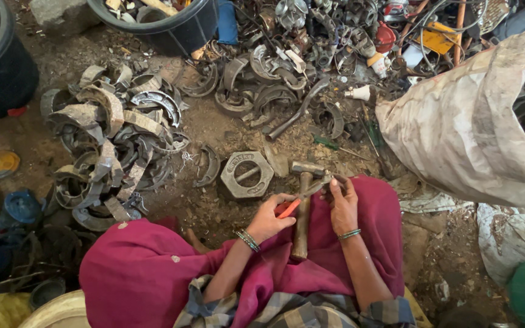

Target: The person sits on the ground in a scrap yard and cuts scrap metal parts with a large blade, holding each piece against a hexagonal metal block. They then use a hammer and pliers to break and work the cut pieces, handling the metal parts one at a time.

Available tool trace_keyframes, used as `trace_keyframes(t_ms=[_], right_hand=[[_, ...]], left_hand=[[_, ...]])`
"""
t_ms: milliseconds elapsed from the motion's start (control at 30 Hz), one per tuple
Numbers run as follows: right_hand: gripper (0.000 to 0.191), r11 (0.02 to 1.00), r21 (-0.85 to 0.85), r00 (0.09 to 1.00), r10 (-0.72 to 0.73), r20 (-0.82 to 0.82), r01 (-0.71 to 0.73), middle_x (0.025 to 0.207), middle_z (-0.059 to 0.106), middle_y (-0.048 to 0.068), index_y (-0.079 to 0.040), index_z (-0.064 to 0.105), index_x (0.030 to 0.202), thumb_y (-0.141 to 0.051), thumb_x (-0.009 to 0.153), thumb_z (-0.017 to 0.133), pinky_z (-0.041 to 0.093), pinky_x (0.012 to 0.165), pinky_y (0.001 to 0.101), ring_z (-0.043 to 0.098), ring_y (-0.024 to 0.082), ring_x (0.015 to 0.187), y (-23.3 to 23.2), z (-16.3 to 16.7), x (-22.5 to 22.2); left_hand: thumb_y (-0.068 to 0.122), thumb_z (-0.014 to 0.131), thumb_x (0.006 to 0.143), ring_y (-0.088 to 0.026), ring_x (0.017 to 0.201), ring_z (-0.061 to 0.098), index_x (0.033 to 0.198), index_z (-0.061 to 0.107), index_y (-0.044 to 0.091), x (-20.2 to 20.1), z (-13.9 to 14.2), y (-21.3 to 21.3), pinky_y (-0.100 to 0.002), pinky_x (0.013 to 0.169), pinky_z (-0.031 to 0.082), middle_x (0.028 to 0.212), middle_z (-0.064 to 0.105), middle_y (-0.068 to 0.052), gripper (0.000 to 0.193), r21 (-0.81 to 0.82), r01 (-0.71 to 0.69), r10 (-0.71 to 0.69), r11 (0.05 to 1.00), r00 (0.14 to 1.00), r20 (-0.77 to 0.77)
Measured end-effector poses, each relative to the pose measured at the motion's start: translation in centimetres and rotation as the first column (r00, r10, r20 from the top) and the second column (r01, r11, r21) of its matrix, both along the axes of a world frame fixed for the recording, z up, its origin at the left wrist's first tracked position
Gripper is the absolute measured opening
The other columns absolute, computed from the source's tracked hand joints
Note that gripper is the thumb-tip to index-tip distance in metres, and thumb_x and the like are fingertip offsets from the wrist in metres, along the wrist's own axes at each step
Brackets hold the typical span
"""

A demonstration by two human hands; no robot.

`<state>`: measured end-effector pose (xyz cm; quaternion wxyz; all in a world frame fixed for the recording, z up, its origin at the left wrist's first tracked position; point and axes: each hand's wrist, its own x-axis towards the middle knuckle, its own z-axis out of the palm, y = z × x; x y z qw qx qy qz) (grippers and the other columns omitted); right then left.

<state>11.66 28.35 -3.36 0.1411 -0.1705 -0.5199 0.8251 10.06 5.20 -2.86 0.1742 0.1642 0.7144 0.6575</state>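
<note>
A: Nearest the camera I see the checked grey cloth (287,310) at the waist, then the magenta fabric (147,273) over the knees.

B: Hand states?

A: The left hand (268,218) is closed around an orange-handled screwdriver (288,209). The right hand (341,203) is pinched on a small metal part (326,180) at the screwdriver's tip; I cannot tell what it is. A wooden-handled steel hammer (302,209) lies on the lap between the hands, ungripped.

B: Progress?

A: I judge it midway. A heap of curved grey metal shoes (110,140) sits left, loose dark scrap parts (311,54) lie ahead, and a hexagonal grey metal block (247,174) rests on the dirt just beyond the hands.
</note>
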Motion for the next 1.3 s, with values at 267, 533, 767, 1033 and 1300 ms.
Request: trace_keyframes(t_ms=[267, 533, 767, 1033, 1300], right_hand=[[0.036, 0.966, 0.256, 0.998, 0.021, 0.055, -0.035, 0.106, 0.071, 0.006, -0.002, 0.061, 0.128, -0.022, 0.099, 0.068, 0.055, 0.07, 0.0264, 0.065, 0.011, 0.082, -0.8, 1.2, 0.2], [0.036, 0.964, 0.265, 0.999, 0.027, 0.034, -0.035, 0.1, 0.068, 0.004, -0.001, 0.061, 0.129, -0.018, 0.099, 0.07, 0.054, 0.071, 0.0253, 0.062, 0.01, 0.081, -0.8, 0.9, 0.1], [0.035, 0.946, 0.317, 0.997, 0.041, 0.067, -0.06, 0.102, 0.069, 0.003, -0.002, 0.065, 0.128, -0.017, 0.096, 0.072, 0.053, 0.076, 0.0238, 0.062, 0.008, 0.085, -0.5, 0.6, 0.1], [0.032, 0.93, 0.353, 0.993, 0.077, 0.09, -0.104, 0.105, 0.071, 0.0, -0.002, 0.068, 0.124, -0.015, 0.095, 0.072, 0.052, 0.082, 0.0216, 0.063, 0.007, 0.093, -0.9, 0.5, 0.3], [0.031, 0.95, 0.294, 0.993, 0.08, 0.088, -0.102, 0.098, 0.069, 0.001, -0.002, 0.068, 0.126, -0.014, 0.097, 0.071, 0.053, 0.075, 0.0231, 0.062, 0.008, 0.084, -0.7, -0.1, 0.3]], left_hand=[[0.014, 0.078, 0.071, -0.032, 0.115, 0.062, 0.122, 0.069, 0.014, 0.4, 3.2, -1.0, -0.041, 0.099, 0.05, 0.12, 0.063, -0.011, 0.052, -0.236, -0.084, 0.017, 0.968, 0.961, -0.275], [0.01, 0.077, 0.069, -0.035, 0.114, 0.059, 0.119, 0.072, 0.013, -0.1, 3.4, -1.1, -0.045, 0.099, 0.048, 0.121, 0.063, -0.014, 0.05, -0.293, -0.147, 0.006, 0.945, 0.902, -0.431], [0.008, 0.076, 0.075, -0.038, 0.112, 0.062, 0.127, 0.061, 0.006, -0.4, 1.6, -1.0, -0.044, 0.098, 0.05, 0.118, 0.064, -0.017, 0.054, -0.215, -0.182, 0.088, 0.959, 0.919, -0.385], [0.018, 0.081, 0.08, -0.041, 0.105, 0.059, 0.131, 0.058, 0.001, 0.4, 1.5, -1.6, -0.047, 0.092, 0.049, 0.11, 0.059, -0.021, 0.059, -0.449, -0.168, -0.055, 0.878, 0.895, -0.442], [0.02, 0.08, 0.079, -0.036, 0.103, 0.06, 0.12, 0.061, 0.007, 0.7, 3.6, -1.5, -0.048, 0.085, 0.048, 0.109, 0.062, -0.014, 0.047, -0.518, -0.174, -0.067, 0.837, 0.908, -0.413]])
